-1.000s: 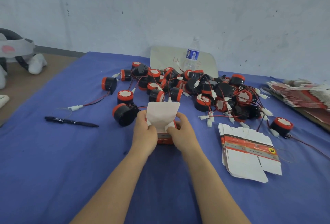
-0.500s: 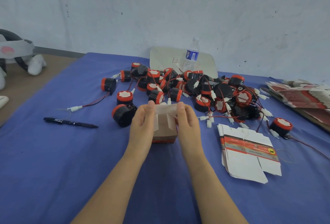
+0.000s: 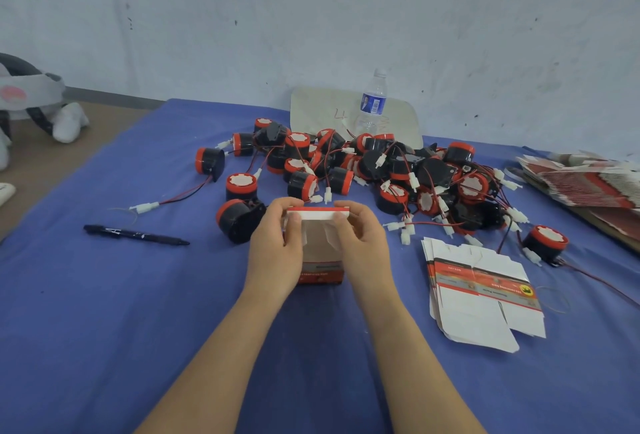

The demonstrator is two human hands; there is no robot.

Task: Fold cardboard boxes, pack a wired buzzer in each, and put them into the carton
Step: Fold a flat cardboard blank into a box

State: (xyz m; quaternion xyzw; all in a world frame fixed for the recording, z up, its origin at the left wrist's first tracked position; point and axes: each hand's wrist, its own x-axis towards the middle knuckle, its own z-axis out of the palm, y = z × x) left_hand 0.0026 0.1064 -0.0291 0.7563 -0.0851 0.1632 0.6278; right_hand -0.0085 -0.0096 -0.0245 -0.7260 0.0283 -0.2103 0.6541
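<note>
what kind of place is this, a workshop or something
Probably a small hand-packing bench: a heap of wired buzzers lies on the blue-covered table, a stack of flat box blanks sits beside it, and one box is held half folded.

A box [image 3: 320, 253] on the table [image 3: 104, 329], buzzer pile [image 3: 374, 163] behind it, pen [image 3: 135, 234] left, flat boxes [image 3: 485, 291] right, bottle [image 3: 372, 104] farthest back.

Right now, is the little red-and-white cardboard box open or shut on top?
Open: the cardboard box has side flaps folded in, but left hand and right hand hold its lid up.
</note>
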